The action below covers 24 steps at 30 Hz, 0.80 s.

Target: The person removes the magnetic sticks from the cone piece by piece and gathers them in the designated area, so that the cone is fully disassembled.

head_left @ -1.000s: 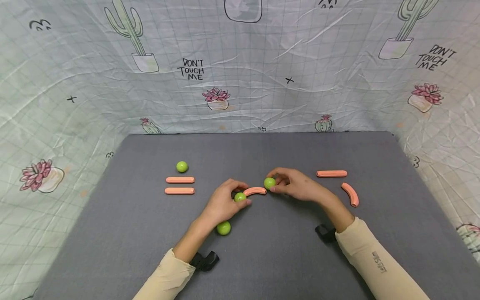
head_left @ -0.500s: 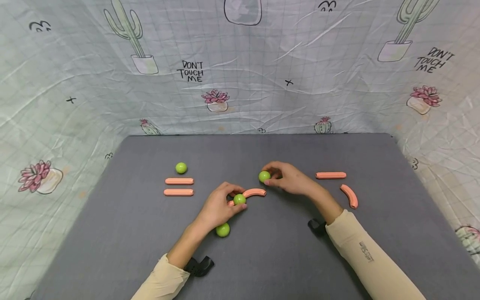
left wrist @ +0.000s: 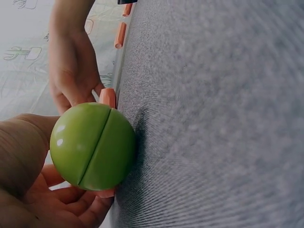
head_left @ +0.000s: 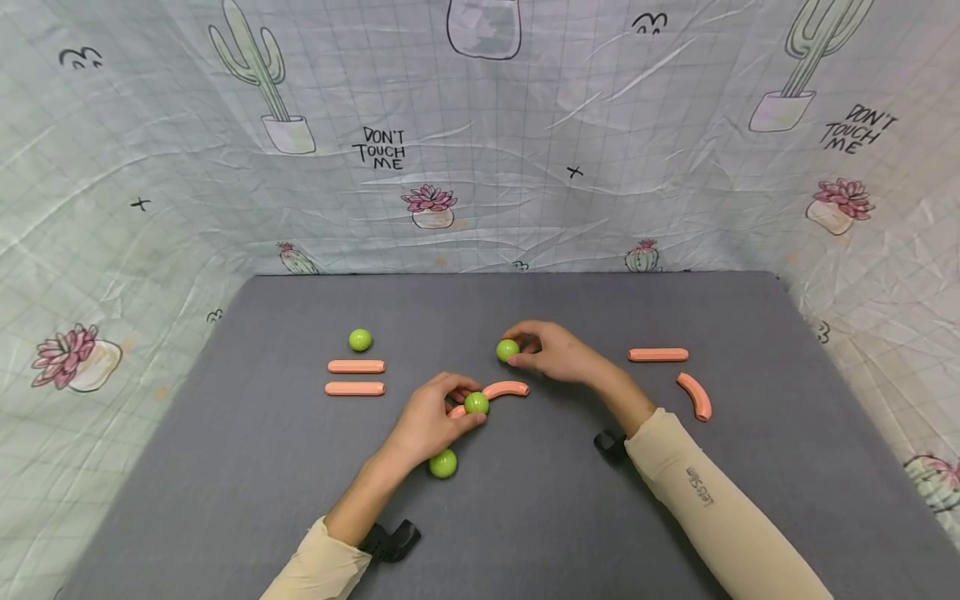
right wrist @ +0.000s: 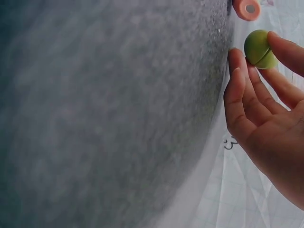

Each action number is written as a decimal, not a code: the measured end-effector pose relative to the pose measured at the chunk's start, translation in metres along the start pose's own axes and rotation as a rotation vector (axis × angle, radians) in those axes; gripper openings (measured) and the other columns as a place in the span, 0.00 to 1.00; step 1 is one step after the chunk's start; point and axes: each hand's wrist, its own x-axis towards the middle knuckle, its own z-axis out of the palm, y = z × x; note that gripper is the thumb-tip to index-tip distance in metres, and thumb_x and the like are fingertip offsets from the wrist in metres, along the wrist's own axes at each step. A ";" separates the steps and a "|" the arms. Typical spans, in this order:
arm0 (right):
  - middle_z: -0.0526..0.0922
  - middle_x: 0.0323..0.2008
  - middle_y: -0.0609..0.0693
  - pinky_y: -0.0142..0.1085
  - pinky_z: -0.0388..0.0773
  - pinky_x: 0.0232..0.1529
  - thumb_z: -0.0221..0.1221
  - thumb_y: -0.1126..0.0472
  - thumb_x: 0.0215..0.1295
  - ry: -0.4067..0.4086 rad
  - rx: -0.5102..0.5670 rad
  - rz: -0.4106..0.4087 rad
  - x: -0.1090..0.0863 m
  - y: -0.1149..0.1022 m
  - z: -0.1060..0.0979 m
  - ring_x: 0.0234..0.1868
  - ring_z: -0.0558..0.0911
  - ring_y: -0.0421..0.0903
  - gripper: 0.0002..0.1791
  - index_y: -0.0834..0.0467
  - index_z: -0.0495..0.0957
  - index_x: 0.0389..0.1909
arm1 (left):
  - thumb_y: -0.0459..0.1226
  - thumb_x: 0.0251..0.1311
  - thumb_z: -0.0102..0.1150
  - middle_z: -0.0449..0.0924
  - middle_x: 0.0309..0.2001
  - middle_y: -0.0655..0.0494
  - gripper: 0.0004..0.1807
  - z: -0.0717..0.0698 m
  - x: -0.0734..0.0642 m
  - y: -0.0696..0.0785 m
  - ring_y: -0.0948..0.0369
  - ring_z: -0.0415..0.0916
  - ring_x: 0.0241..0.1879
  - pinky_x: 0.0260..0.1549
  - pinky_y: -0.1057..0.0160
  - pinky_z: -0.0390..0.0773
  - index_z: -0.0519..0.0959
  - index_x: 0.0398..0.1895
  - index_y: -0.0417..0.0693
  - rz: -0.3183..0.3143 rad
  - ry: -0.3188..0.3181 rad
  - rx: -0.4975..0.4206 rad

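In the head view my left hand (head_left: 431, 421) pinches a green ball (head_left: 476, 403) near the middle of the table. A curved orange piece (head_left: 510, 388) extends from behind this ball to the right. Part of another orange piece (head_left: 456, 412) shows left of the ball, under my fingers; whether both touch the ball is hidden. A groove runs across the ball (left wrist: 93, 146) in the left wrist view. Farther back, my right hand (head_left: 555, 353) pinches a second green ball (head_left: 507, 350) between thumb and fingers. That ball (right wrist: 261, 49) is grooved too and appears raised off the table.
Another green ball (head_left: 443, 463) lies beside my left wrist, and one more (head_left: 360, 340) at the left. Two straight orange sticks (head_left: 356, 367) lie in front of it. At the right are a straight orange stick (head_left: 657, 355) and a curved one (head_left: 694, 397). Patterned cloth (head_left: 510, 208) hangs behind the table.
My right hand has carried its ball left and slightly back, away from the curved piece's right end. My left hand stays nearly in place, and the orange piece left of its ball has come into view.
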 end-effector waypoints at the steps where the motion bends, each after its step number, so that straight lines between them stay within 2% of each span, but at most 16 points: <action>1: 0.83 0.55 0.59 0.36 0.79 0.37 0.66 0.59 0.72 -0.003 -0.002 -0.003 0.001 -0.001 0.001 0.48 0.85 0.51 0.23 0.57 0.78 0.66 | 0.37 0.55 0.79 0.83 0.42 0.56 0.20 0.000 0.000 0.000 0.62 0.80 0.41 0.42 0.63 0.81 0.86 0.52 0.48 -0.003 -0.001 -0.004; 8: 0.84 0.55 0.58 0.35 0.79 0.37 0.66 0.59 0.72 -0.015 -0.016 -0.020 0.010 -0.007 0.007 0.48 0.85 0.51 0.21 0.56 0.79 0.63 | 0.37 0.56 0.78 0.83 0.42 0.56 0.18 0.000 -0.001 -0.002 0.63 0.80 0.39 0.41 0.63 0.81 0.86 0.50 0.49 -0.012 -0.008 -0.006; 16: 0.86 0.53 0.55 0.38 0.82 0.45 0.67 0.57 0.71 -0.030 -0.027 -0.042 0.027 -0.014 0.017 0.48 0.86 0.49 0.19 0.54 0.81 0.60 | 0.36 0.57 0.78 0.83 0.41 0.56 0.17 0.001 -0.002 -0.006 0.63 0.80 0.41 0.43 0.63 0.81 0.85 0.50 0.50 -0.017 -0.020 -0.038; 24: 0.86 0.54 0.56 0.41 0.83 0.52 0.66 0.58 0.72 -0.047 -0.039 -0.072 0.044 -0.023 0.023 0.52 0.86 0.51 0.19 0.56 0.82 0.60 | 0.38 0.58 0.77 0.84 0.43 0.56 0.17 -0.001 -0.002 -0.008 0.63 0.80 0.41 0.44 0.62 0.81 0.86 0.50 0.52 -0.026 -0.026 -0.044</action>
